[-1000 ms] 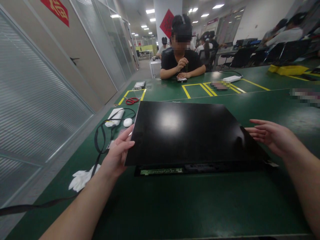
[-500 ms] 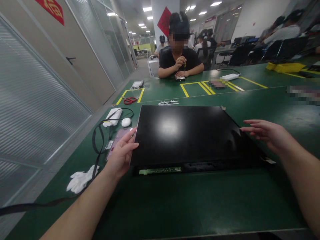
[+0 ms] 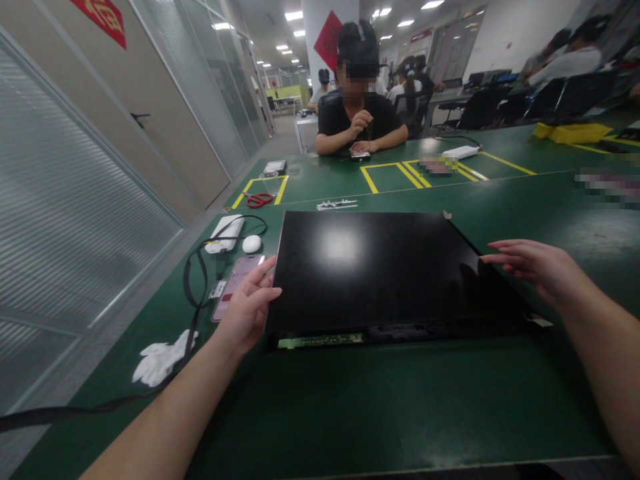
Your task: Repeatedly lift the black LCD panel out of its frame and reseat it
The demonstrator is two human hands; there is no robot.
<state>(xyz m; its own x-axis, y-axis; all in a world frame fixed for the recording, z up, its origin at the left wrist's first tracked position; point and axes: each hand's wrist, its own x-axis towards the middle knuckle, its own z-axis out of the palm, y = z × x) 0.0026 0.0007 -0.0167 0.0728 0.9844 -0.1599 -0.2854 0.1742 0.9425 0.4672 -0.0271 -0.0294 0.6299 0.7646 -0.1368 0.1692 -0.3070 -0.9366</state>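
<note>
Green bench [image 3: 390, 420] spans the foreground of a bright office, with glass partitions to the left. Across it sits a person in black [image 3: 390, 117], bent over a small object. On the near half, centred before the camera wearer, a large glossy black panel [image 3: 370, 280] lies nearly flat. The wearer's right hand [image 3: 547, 270] is at its right edge, fingers extended and not closed; whether the tips touch is unclear. The left hand [image 3: 245, 310] pinches the left edge, thumb on top, other fingers partly hidden. Leftward are a phone [image 3: 239, 283], just beside that hand, a crumpled white glove [image 3: 163, 360] and red-handled scissors [image 3: 260, 200].
</note>
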